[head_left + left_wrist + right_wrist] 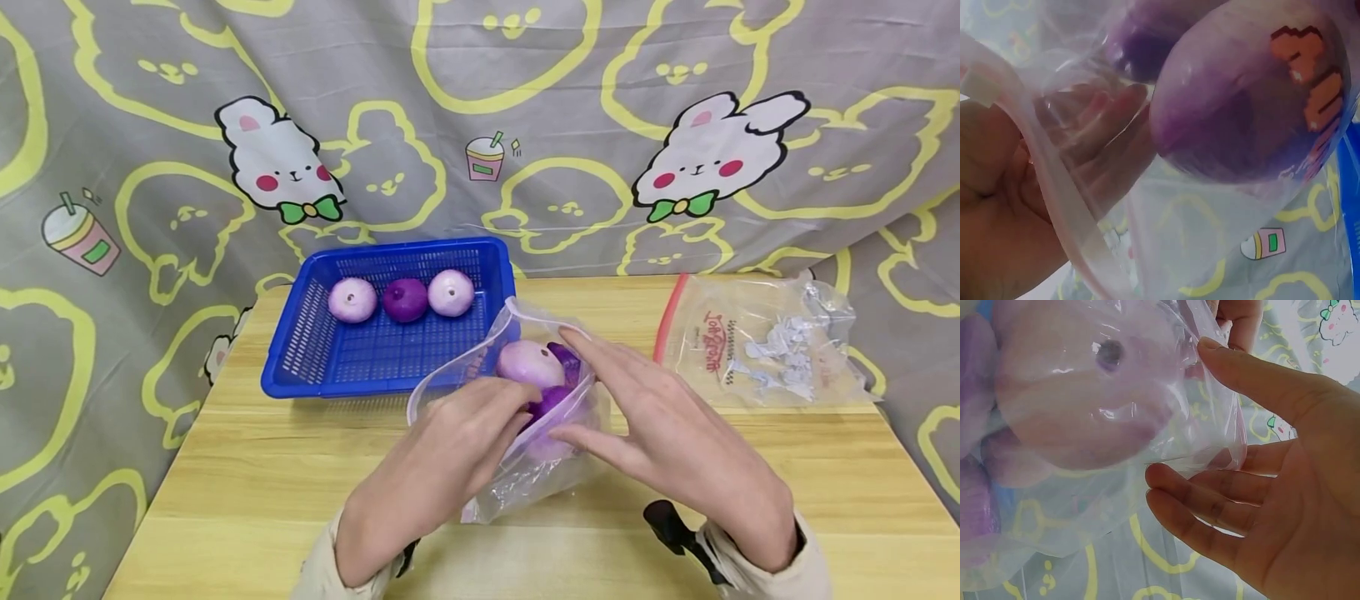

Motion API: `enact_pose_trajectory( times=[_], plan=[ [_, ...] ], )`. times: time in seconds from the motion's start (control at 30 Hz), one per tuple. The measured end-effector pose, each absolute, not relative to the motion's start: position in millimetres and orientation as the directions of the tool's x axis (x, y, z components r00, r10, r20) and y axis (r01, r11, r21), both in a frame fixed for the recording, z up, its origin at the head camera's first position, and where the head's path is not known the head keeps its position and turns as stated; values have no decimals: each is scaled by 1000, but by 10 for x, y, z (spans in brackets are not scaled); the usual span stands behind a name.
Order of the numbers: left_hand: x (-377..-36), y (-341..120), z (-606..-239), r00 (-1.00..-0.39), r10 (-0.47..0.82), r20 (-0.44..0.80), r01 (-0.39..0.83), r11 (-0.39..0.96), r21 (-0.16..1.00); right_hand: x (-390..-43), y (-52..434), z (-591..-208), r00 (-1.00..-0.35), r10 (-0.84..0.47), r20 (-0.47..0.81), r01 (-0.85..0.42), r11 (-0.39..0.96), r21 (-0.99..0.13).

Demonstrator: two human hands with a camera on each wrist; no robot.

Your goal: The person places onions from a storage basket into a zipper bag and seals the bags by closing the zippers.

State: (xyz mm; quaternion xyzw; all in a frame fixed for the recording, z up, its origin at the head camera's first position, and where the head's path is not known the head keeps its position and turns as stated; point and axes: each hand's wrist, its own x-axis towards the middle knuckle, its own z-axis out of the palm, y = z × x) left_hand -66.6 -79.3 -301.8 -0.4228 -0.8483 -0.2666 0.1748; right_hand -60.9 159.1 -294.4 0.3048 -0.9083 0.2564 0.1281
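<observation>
A clear plastic zip bag (517, 487) sits mouth up at the middle of the table with several onions inside. In the head view a pale onion (531, 364) shows at its mouth beside a dark purple onion (553, 402). My left hand (450, 442) grips the bag's near left rim with curled fingers. In the left wrist view the rim and its white slider (982, 89) cross that palm, beside a purple onion (1235, 106). My right hand (660, 417) touches the bag's right side, thumb and straight fingers spread around the rim (1240, 434).
Behind the bag to the left stands a blue plastic basket (277, 367) holding three onions (405, 300) in a row. A second zip bag (690, 333), with a red edge and crumpled silvery pieces, lies at the back right. A patterned curtain (555, 217) hangs behind the table (232, 500).
</observation>
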Motion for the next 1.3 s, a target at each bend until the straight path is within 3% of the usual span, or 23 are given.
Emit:
enact_pose_trajectory(
  times=[0.27, 0.5, 0.6, 0.77, 0.87, 1.07, 1.3],
  plan=[
    [-676, -904, -2939, -561, 547, 622, 809, 523, 269, -657, 1645, -2937, -770, -461, 441, -625, 685, -375],
    [-699, -969, -2895, -558, 494, 667, 797, 544, 263, -696, 1694, -2945, -796, -351, 493, -552, 755, -354],
    [-702, -983, -2894, -607, 466, 644, 751, 602, 272, -721, 1719, -2953, -796, -290, 531, -512, 790, -336],
    [-728, -1003, -2919, -740, 436, 513, 613, 750, 247, -755, 1752, -2956, -804, -203, 558, -461, 806, -371],
    [-756, -994, -2955, -765, 458, 453, 590, 780, 208, -768, 1754, -2956, -818, -157, 553, -435, 799, -416],
    [-833, -970, -3000, -706, 491, 510, 660, 718, 222, -780, 1765, -2939, -844, -136, 519, -400, 803, -441],
    [-929, -984, -3049, -661, 401, 635, 722, 570, 392, -762, 1865, -2880, -913, -161, 374, -338, 814, -474]
  ],
)
